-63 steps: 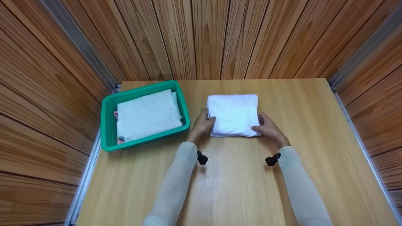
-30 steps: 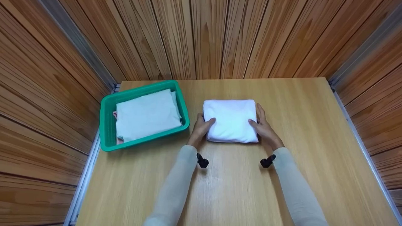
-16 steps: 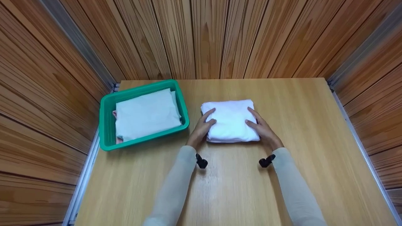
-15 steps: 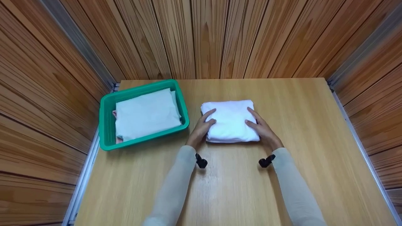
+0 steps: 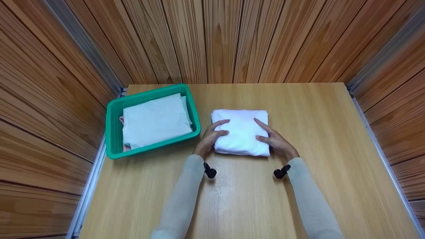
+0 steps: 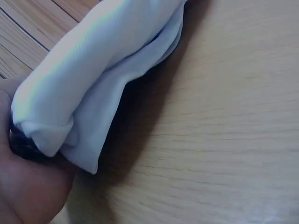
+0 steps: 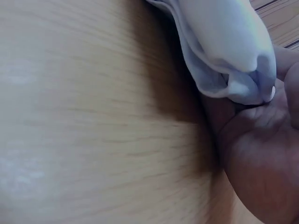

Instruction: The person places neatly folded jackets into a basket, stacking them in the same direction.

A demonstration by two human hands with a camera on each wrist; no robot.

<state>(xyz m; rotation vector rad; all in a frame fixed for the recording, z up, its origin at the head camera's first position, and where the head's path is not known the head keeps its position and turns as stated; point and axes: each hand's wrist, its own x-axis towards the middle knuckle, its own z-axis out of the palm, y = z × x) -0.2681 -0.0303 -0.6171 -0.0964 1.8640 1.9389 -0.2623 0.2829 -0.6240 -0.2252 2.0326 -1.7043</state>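
A folded white cloth (image 5: 241,132) lies in several layers at the middle of the wooden table. My left hand (image 5: 210,137) grips its left edge, with the thumb and a finger on the top face; the other fingers are hidden. On the opposite edge my right hand (image 5: 277,142) holds the cloth in the same way. In the left wrist view, the rolled side of the cloth (image 6: 70,79) sits against the palm, a loose corner hanging below. The right wrist view shows folded layers (image 7: 229,51) tucked between thumb and fingers.
To the left stands a green plastic basket (image 5: 111,132) with a folded white cloth (image 5: 156,121) inside and a bit of pink fabric (image 5: 126,148) under it. Wood-panelled walls (image 5: 219,43) close off the back and both sides of the table (image 5: 245,199).
The folded cloth has come nearer to me and a little left with both hands. A finger of each hand has moved from the sides onto its top. The basket stays put.
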